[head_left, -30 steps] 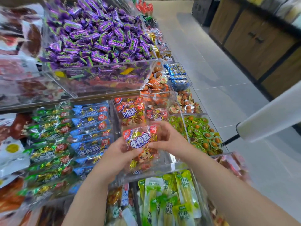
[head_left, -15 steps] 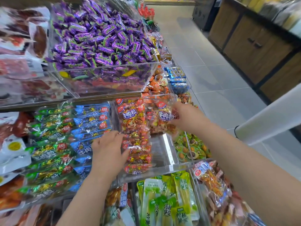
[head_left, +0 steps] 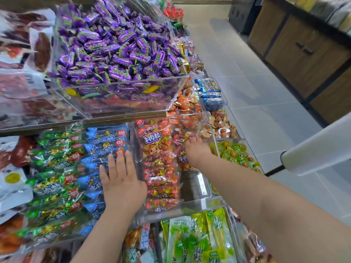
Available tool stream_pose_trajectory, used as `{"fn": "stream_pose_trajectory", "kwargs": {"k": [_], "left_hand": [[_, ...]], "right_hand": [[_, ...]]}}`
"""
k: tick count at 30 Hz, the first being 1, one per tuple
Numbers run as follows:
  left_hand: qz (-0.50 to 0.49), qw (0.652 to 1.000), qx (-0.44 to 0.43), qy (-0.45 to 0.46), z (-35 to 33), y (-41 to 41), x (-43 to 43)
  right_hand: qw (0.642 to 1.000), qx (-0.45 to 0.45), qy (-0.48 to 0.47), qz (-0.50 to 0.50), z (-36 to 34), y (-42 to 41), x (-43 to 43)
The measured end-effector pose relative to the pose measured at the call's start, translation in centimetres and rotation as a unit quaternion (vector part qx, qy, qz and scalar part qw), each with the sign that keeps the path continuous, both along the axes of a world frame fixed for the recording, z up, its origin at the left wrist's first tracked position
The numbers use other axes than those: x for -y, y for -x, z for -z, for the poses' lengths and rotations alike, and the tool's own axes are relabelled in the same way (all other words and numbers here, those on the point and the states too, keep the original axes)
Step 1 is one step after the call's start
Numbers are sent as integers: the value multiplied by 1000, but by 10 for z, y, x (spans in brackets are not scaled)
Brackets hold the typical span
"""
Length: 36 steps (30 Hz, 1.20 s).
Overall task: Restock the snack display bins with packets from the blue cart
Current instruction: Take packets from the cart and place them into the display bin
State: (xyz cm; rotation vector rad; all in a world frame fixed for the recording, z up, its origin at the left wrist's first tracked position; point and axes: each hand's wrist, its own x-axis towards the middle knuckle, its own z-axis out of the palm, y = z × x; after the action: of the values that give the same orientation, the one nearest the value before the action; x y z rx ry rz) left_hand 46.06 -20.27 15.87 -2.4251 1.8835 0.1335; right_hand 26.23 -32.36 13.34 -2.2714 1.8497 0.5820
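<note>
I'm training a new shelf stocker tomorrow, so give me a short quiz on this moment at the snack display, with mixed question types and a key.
1. True or false: the left hand lies flat on the blue packets.
2. Multiple choice: what colour are the sweets heaped in the upper clear bin? A purple, B orange, C white.
3. Fill in: the right hand reaches into the lower clear bin, whose beef-cube packets are mostly ____ in colour.

Key: 1 true; 2 A; 3 red.
</note>
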Motion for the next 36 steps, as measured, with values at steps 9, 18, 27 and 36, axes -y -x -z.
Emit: {"fn": "stream_pose_trajectory", "kwargs": {"k": [9, 18, 27, 36], "left_hand": [[7, 999, 38, 10, -2, 7, -1], [30, 998, -16, 53, 0, 7, -4], [19, 999, -18, 23, 0, 5, -3], [45, 995, -32, 81, 5, 4, -4]], "right_hand": [[997, -43, 67, -17, 49, 5, -27], [997, -36, 68, -18, 54, 4, 4], [973, 172, 109, 112, 61, 7, -54], [845, 316, -12, 432, 67, -15, -20]]}}
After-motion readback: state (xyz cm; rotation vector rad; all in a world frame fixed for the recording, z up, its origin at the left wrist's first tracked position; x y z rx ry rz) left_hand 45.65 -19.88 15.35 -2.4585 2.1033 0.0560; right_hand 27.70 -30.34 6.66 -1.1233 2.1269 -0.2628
